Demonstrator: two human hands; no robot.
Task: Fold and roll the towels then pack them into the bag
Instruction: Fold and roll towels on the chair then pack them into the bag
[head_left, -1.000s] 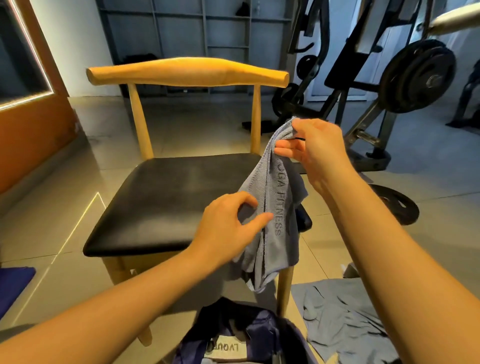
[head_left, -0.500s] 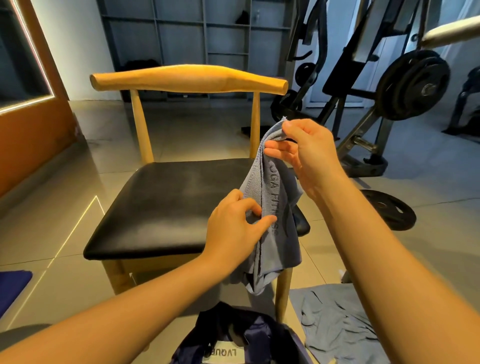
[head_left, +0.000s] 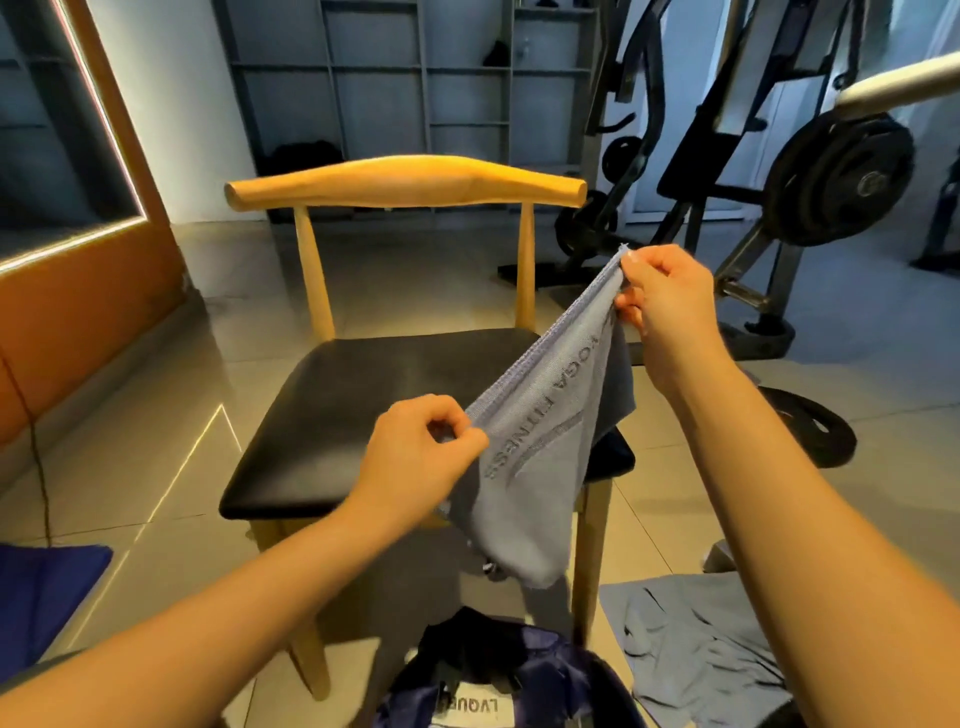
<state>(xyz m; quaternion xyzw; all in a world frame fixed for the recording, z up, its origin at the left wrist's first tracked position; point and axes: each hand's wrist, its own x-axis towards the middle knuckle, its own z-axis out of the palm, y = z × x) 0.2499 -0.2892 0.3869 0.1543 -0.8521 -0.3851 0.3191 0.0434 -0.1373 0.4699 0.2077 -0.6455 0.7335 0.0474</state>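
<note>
1. the grey towel (head_left: 540, 447) is held up in the air over the near right corner of the chair (head_left: 363, 410). it is stretched along one stitched edge between both hands, and the rest hangs in loose folds in front of the chair's near right leg.
2. the right hand (head_left: 665, 296) pinches the far, upper corner of the towel between thumb and fingertips, fingers curled, above the right side of the seat.
3. the left hand (head_left: 415, 457) grips the same edge lower and nearer, thumb and forefinger closed on the cloth and the other fingers curled, over the near part of the seat.
4. the edge runs taut and slanted from the left hand up to the right hand, and raised lettering runs along the cloth just below it.
5. the chair has a black padded seat and a pale wooden frame with a curved top rail.
6. the bag (head_left: 519, 680), dark blue with a white label, sits on the floor at the near edge, below the hanging towel and apart from it.
7. a second towel (head_left: 696, 654), also grey, lies crumpled on the floor just right of the bag, partly hidden by the right forearm.
8. a weight plate (head_left: 810, 431) lies on the floor right of the chair, and a weight machine (head_left: 841, 176) stands far right. shelves (head_left: 415, 78) line the far wall, and a blue mat (head_left: 47, 587) lies near left.
</note>
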